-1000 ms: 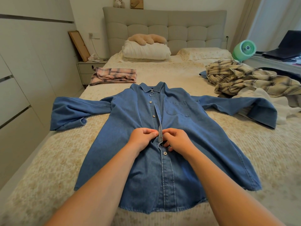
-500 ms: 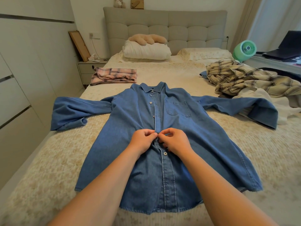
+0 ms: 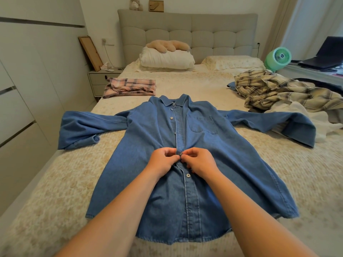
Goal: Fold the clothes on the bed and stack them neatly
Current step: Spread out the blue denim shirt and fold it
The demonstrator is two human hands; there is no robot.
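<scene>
Blue denim shirt (image 3: 213,164) flat, sleeves spread

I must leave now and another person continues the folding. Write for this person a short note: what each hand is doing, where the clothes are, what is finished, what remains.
Left hand and right hand: both pinch the front placket of the denim shirt at mid-chest, working a button.
Denim shirt: lies flat, front up, sleeves spread, in the middle of the bed.
Done: the pink plaid garment lies folded at the far left of the bed. One lower button looks fastened.
Left: the upper buttons look open; fold the denim shirt. The beige plaid shirt and the white garment lie crumpled at the right, unfolded. Then stack all.
</scene>
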